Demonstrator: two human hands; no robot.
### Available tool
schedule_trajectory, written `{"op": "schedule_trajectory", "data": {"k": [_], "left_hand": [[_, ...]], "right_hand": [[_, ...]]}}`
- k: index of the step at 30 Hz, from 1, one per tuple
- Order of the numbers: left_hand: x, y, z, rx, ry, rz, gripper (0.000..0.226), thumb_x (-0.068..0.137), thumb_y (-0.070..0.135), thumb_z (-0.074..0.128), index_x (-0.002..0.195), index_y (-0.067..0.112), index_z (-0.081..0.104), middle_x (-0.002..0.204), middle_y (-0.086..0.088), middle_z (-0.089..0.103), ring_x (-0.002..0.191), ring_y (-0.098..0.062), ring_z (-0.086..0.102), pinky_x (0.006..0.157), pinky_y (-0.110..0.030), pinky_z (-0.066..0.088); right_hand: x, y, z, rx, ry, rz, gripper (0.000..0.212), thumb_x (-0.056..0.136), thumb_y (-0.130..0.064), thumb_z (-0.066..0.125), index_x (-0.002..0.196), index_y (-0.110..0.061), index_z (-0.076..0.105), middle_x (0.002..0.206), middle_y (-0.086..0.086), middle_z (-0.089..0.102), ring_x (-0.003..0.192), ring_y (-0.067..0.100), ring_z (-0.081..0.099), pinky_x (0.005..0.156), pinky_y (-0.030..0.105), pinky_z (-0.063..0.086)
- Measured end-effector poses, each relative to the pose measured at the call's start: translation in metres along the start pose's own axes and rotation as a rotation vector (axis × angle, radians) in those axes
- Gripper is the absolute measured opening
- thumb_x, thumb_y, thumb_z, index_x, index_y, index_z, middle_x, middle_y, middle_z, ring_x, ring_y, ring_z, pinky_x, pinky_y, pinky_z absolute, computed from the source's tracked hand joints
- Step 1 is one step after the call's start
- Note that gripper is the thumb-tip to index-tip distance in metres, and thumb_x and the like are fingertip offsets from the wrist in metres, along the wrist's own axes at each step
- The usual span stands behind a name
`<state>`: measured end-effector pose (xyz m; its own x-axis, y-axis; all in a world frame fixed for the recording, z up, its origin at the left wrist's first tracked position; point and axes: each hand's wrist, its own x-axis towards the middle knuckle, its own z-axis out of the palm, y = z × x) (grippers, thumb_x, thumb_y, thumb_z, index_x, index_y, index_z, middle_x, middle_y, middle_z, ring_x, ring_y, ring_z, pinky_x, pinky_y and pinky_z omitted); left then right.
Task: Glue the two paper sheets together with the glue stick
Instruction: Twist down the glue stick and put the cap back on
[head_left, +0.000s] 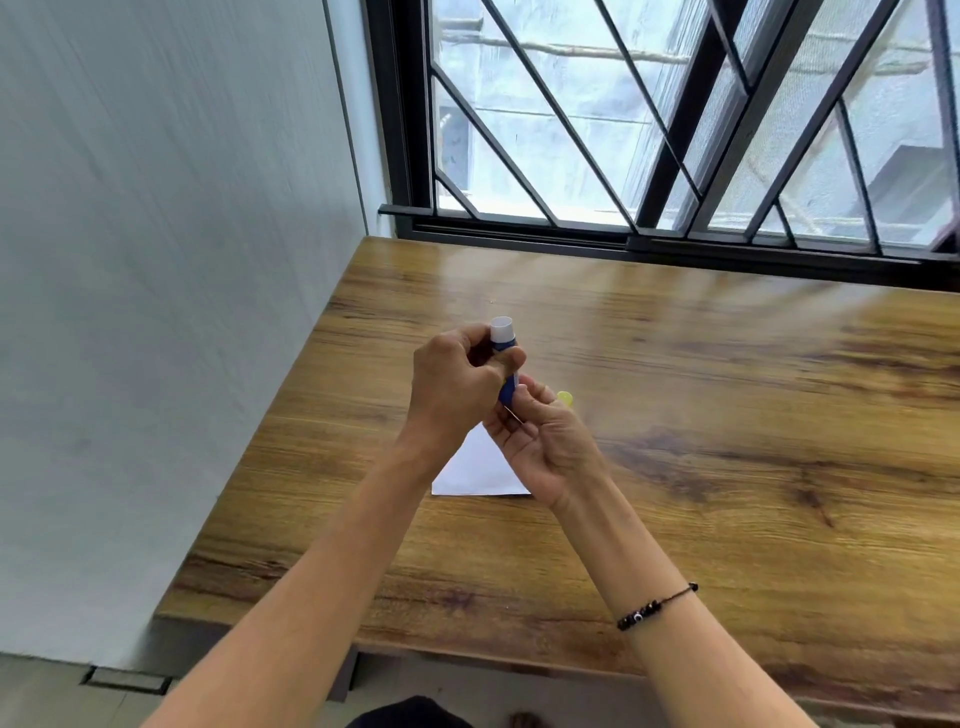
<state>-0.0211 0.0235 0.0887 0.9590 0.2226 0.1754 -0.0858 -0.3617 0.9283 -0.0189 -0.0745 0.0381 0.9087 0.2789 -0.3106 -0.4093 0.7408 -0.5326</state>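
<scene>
My left hand (457, 389) grips the uncapped glue stick (505, 358) above the white paper (475, 467) on the worktop (727, 415), my right hand (540, 441) pinching its base

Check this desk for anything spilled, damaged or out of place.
Nothing stands out. Both hands hold the uncapped glue stick above the white paper; a yellow object, probably its cap, lies on the table.
</scene>
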Motion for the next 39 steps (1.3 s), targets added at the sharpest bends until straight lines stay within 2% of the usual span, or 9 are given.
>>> {"op": "schedule_trajectory", "data": {"k": [2,6,14,17,22,30,33,36,39], "left_hand": [[0.000,-0.001,-0.001,0.001,0.002,-0.002,0.008,0.075,0.015,0.069,0.083,0.013,0.068,0.077,-0.003,0.066,0.077,-0.021,0.062,0.078,-0.040,0.055],[-0.001,-0.001,-0.001,0.002,-0.001,0.009,0.007,0.076,0.015,0.069,0.080,0.010,0.067,0.076,-0.007,0.068,0.074,-0.024,0.065,0.071,-0.031,0.054],[-0.003,-0.001,0.000,0.019,0.019,0.030,0.007,0.076,0.017,0.069,0.081,0.011,0.068,0.074,-0.002,0.064,0.072,-0.018,0.060,0.072,-0.034,0.053],[-0.005,-0.001,0.000,0.022,0.025,0.028,0.007,0.076,0.017,0.069,0.081,0.011,0.068,0.075,-0.004,0.066,0.075,-0.022,0.063,0.075,-0.040,0.055],[-0.005,0.001,0.000,0.002,0.020,0.016,0.008,0.076,0.016,0.069,0.078,0.009,0.067,0.076,-0.012,0.068,0.073,-0.025,0.063,0.072,-0.040,0.055],[-0.007,0.002,-0.001,0.007,0.002,0.027,0.012,0.076,0.015,0.069,0.086,0.008,0.067,0.085,-0.013,0.070,0.083,-0.028,0.065,0.080,-0.045,0.054],[-0.008,0.002,-0.002,0.010,0.005,0.032,0.014,0.077,0.015,0.068,0.088,0.006,0.067,0.087,-0.013,0.069,0.084,-0.028,0.065,0.080,-0.046,0.054],[-0.009,0.003,-0.003,0.012,0.001,0.038,0.013,0.077,0.015,0.069,0.086,0.007,0.067,0.083,-0.012,0.069,0.081,-0.026,0.065,0.079,-0.043,0.054],[-0.009,0.001,-0.003,0.007,0.002,0.031,0.011,0.076,0.015,0.069,0.084,0.008,0.067,0.079,-0.009,0.069,0.077,-0.024,0.064,0.075,-0.037,0.055]], "right_hand": [[-0.003,0.001,-0.001,0.004,-0.025,0.031,0.018,0.092,-0.009,0.047,0.087,-0.006,0.064,0.071,0.009,0.071,0.065,0.016,0.067,0.065,0.025,0.058],[-0.004,0.003,-0.002,0.041,-0.029,0.138,0.057,0.097,-0.032,0.040,0.059,-0.006,0.072,0.058,0.007,0.065,0.049,0.011,0.059,0.050,0.020,0.052],[-0.003,0.004,-0.003,0.033,0.006,-0.013,0.017,0.089,0.005,0.045,0.088,-0.006,0.058,0.070,0.011,0.071,0.065,0.019,0.069,0.067,0.028,0.060],[-0.007,0.003,-0.004,0.022,-0.027,-0.013,0.011,0.087,0.000,0.052,0.091,-0.004,0.061,0.076,0.012,0.072,0.070,0.020,0.070,0.070,0.029,0.059],[-0.010,0.001,-0.003,0.062,0.014,0.120,0.051,0.095,-0.031,0.044,0.063,-0.002,0.071,0.062,0.012,0.068,0.052,0.016,0.064,0.052,0.022,0.055],[-0.009,0.000,-0.003,0.066,-0.011,0.016,0.017,0.091,0.001,0.045,0.094,-0.001,0.061,0.073,0.014,0.071,0.065,0.019,0.069,0.064,0.025,0.059],[-0.011,0.002,-0.003,0.069,-0.012,0.036,0.018,0.091,-0.005,0.048,0.087,-0.001,0.065,0.072,0.014,0.071,0.065,0.019,0.070,0.065,0.026,0.059],[-0.012,0.003,-0.002,0.074,0.017,0.127,0.046,0.095,-0.026,0.046,0.063,-0.002,0.070,0.060,0.011,0.068,0.052,0.015,0.064,0.052,0.021,0.055],[-0.013,0.004,0.000,0.037,0.021,0.141,0.042,0.095,-0.023,0.045,0.068,-0.002,0.070,0.054,0.007,0.063,0.045,0.011,0.057,0.046,0.018,0.049]]}}
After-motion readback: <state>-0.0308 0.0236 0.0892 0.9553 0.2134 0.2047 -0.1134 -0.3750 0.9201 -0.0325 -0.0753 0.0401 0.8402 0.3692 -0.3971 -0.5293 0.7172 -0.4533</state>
